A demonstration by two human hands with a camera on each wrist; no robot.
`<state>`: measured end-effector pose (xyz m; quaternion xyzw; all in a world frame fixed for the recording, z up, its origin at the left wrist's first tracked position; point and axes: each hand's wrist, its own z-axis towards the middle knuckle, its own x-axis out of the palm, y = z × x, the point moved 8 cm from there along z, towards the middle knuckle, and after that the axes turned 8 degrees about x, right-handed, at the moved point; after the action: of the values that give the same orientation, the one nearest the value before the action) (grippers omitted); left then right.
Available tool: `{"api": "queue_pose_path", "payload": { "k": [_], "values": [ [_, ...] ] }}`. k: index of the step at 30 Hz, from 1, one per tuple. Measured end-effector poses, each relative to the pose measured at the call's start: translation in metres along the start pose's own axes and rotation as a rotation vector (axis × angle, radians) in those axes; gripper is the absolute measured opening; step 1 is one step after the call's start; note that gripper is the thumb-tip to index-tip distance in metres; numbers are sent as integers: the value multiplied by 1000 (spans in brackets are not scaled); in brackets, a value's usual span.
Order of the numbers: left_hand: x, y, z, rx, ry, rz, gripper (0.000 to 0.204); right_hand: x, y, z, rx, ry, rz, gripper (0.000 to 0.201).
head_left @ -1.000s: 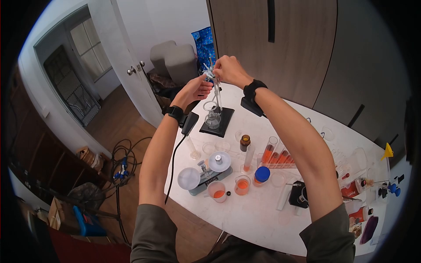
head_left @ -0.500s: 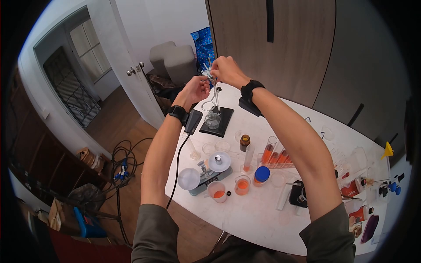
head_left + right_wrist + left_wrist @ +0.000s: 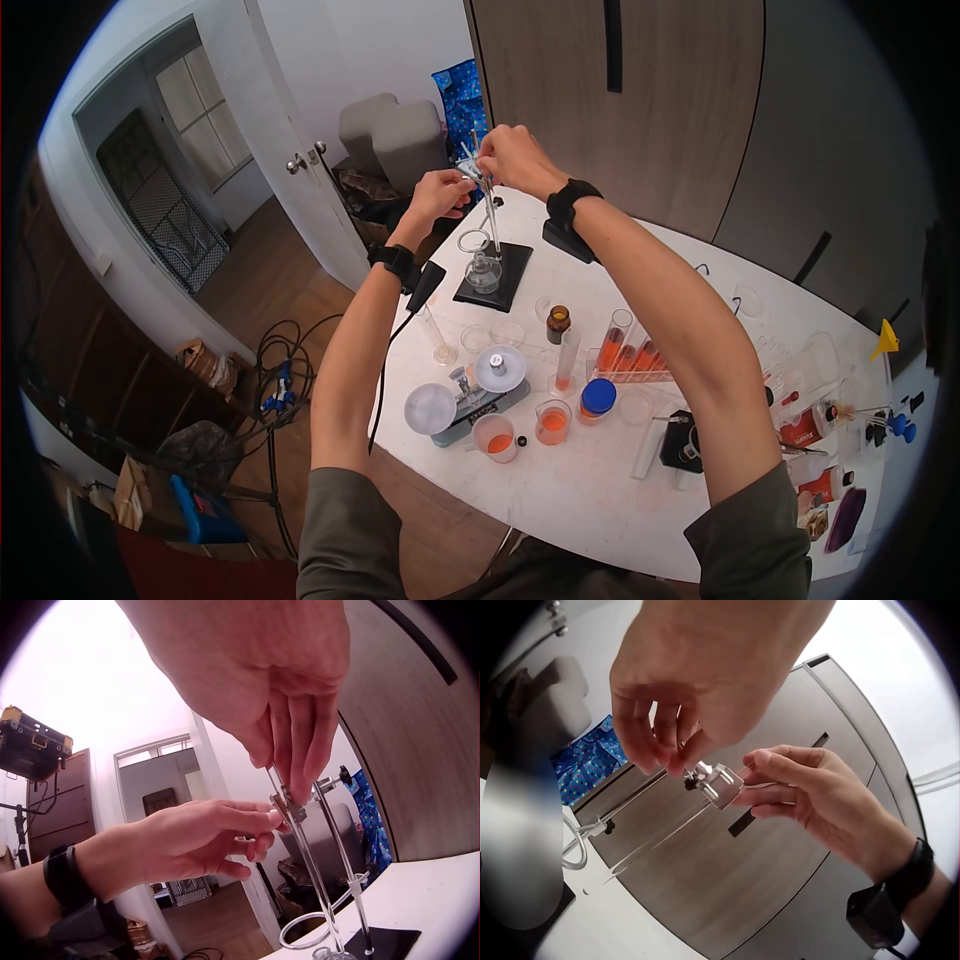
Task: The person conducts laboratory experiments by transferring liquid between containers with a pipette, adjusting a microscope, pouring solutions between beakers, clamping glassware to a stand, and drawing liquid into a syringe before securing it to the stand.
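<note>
At the far end of the table stands a lab stand with a black base (image 3: 515, 272), a metal rod (image 3: 346, 859) and a ring (image 3: 473, 241). A metal clamp (image 3: 721, 787) high on the rod bears a long, thin glass tube (image 3: 309, 866), which slants down towards the base. My left hand (image 3: 437, 196) pinches the clamp's screw between thumb and fingertips. My right hand (image 3: 518, 160) holds the glass tube from above, right at the clamp, with thumb and fingers on either side. Below the ring sits a small round glass vessel (image 3: 484, 276).
Nearer stand a balance (image 3: 470, 405) with two pans, beakers of orange liquid (image 3: 552, 423), a blue-lidded jar (image 3: 598, 398), a brown bottle (image 3: 558, 322) and a test tube rack (image 3: 632, 370). More glassware and red-labelled bottles (image 3: 806, 430) crowd the right side. Wooden cabinet doors (image 3: 640, 120) rise behind.
The left hand's fingers have curled in from a straighter pose, and its thumb and fingertips now meet at the clamp. My right hand has stayed nearly in place at the tube's top.
</note>
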<state>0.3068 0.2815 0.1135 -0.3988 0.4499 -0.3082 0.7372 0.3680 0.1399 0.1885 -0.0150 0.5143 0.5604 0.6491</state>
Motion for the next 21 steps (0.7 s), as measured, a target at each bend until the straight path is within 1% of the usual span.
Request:
{"api": "queue_pose_path", "payload": {
  "k": [1,2,4,5,7,8,10,11,13,14,16,17,19,20,21],
  "values": [
    [-3,-8,-1,74,-38,149,19,-1,1,0,0,0,0,17],
    [-3,-8,-1,74,-38,150,19,-1,2,-1,-4,-5,-4,17],
    [-6,-36,-6,363,-158,745,18,0,1,-1,-8,-7,-7,17],
    [-6,-37,-8,361,-157,745,18,0,1,1,-19,-13,-5,17],
    [5,-55,-15,593,-188,1047,20,-1,1,1,-30,-20,-4,17],
    [6,-51,-14,595,-188,1046,20,-3,1,0,-10,-11,-17,16],
    [12,-53,-17,710,-217,1189,23,-4,0,-1,9,-4,-32,16],
    [11,-54,-18,711,-217,1189,23,-5,-1,-1,8,2,-22,16],
    [-4,-37,-9,395,-168,858,32,-6,-2,-1,7,7,-12,16],
    [-4,-38,-9,396,-166,857,32,-7,-1,-1,0,1,-19,16],
    [7,-4,-5,-6,71,113,42,-7,-3,-3,-2,-5,-26,16],
    [6,-4,-6,-7,74,112,42,-8,-5,-3,-3,-15,-15,16],
    [17,7,-13,-210,188,-307,50,-8,-9,-1,-4,-25,-3,15],
    [19,4,-15,-219,189,-364,41,-8,-11,-1,-7,-28,19,15],
    [22,5,-13,-221,189,-364,41,-7,-12,0,-9,-28,42,15]
  ]
}}
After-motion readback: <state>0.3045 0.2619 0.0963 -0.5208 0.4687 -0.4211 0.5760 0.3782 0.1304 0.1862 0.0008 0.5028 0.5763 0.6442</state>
